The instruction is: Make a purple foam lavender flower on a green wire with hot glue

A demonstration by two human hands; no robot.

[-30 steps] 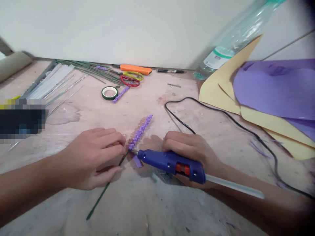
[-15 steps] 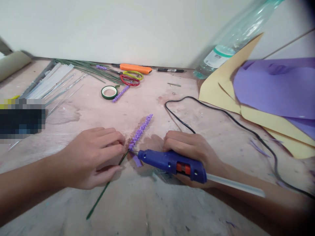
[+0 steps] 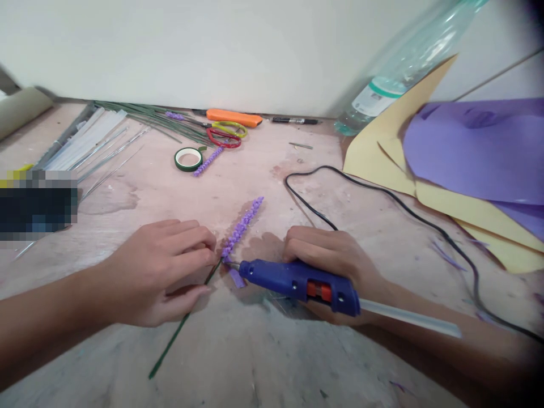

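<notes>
My left hand (image 3: 170,275) is closed on the green stem (image 3: 170,345) of a purple paper flower (image 3: 243,226), just below its ruffled spike. A loose flap of purple paper (image 3: 237,278) hangs from the base of the spike. In my right hand (image 3: 329,255) is a blue glue gun (image 3: 276,277), its fingers wrapped round the handle, which is mostly hidden. The gun's metal nozzle points left and meets, or nearly meets, the paper at the spike's base. A clear glue stick (image 3: 410,317) juts out of the gun's back end.
The black cord (image 3: 395,195) loops across the table at right. Behind lie green tape (image 3: 188,160), scissors (image 3: 225,136), an orange cutter (image 3: 233,118), a pen (image 3: 294,120) and green wires (image 3: 157,116). A bottle (image 3: 374,99) and yellow and purple paper (image 3: 471,153) are at the right.
The glue gun has shifted very slightly to the right and its back end has dipped a little. My left hand and the flower stay where they were.
</notes>
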